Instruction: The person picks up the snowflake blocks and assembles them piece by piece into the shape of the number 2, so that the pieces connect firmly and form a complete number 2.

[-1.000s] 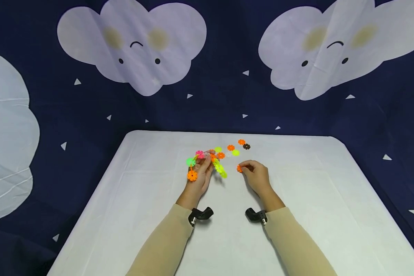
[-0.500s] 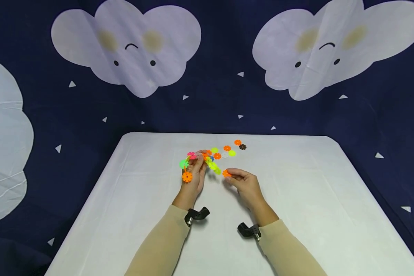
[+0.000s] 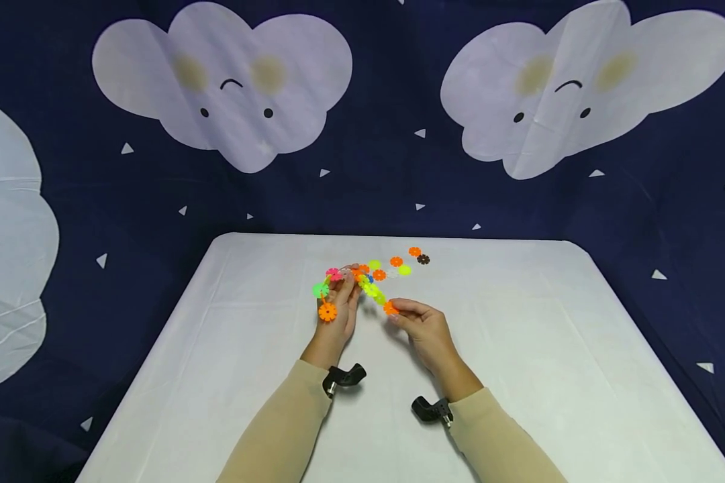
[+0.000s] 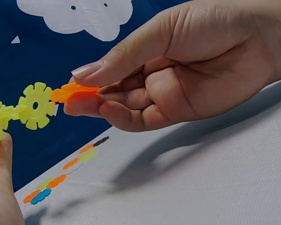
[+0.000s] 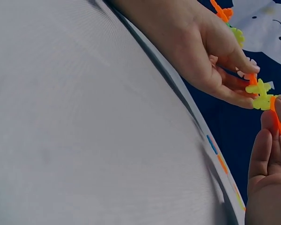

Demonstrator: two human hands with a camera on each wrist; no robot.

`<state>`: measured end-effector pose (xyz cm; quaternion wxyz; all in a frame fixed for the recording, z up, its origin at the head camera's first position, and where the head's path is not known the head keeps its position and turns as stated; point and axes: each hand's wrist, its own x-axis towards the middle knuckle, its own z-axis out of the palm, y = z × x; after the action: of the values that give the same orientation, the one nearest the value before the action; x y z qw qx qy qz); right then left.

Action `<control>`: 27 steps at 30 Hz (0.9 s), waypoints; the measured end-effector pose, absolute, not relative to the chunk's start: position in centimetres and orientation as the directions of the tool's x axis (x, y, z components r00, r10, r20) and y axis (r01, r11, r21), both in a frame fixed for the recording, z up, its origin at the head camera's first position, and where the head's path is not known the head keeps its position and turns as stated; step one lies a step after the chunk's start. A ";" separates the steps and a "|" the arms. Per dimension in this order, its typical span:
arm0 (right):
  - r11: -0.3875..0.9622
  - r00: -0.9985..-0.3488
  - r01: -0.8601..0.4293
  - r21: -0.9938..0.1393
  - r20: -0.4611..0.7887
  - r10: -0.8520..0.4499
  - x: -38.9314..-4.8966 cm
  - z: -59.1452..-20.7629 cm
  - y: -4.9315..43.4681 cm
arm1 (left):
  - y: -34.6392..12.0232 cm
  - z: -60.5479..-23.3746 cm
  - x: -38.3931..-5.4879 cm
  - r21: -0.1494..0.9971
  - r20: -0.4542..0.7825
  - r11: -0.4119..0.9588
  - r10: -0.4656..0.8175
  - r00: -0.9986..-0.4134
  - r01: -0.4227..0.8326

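Observation:
My left hand pinches an orange interlocking disc between thumb and fingers, in the middle of a chain of notched plastic discs. Pink, green and orange discs hang off its left side, the lowest orange disc in front of the wrist. Toward the right runs a row of yellow-green discs. At that row's end my right hand pinches another orange disc by its edge. In the right wrist view this orange disc meets the last yellow-green disc; its notch is partly hidden by fingers.
Loose discs lie flat on the white table behind the hands: orange, black, yellow-green, blue and a clear one. A dark blue cloth with clouds hangs behind the table.
My right hand has moved left and slightly nearer with its orange disc, up to the end of the yellow-green row. My left hand keeps its grip on the chain. The view has shifted slightly.

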<state>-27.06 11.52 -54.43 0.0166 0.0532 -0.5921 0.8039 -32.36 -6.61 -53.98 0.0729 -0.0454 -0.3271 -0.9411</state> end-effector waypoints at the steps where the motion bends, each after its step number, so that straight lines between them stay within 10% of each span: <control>1: -0.305 -0.993 -0.093 -0.948 0.110 -0.037 -27.0 -54.5 11.5 | -6.6 -54.0 -32.3 0.606 0.134 -0.777 -0.111 -0.985 0.170; 27: -0.421 -0.985 -0.161 -0.892 0.175 0.005 -26.7 -54.3 11.2 | -5.7 -54.2 -31.7 0.714 0.095 -0.700 0.082 -0.992 0.010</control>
<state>-26.67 11.19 -54.33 0.0495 0.0727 -0.5356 0.8399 -31.72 -5.71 -54.15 -0.0194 -0.0595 -0.3866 -0.9201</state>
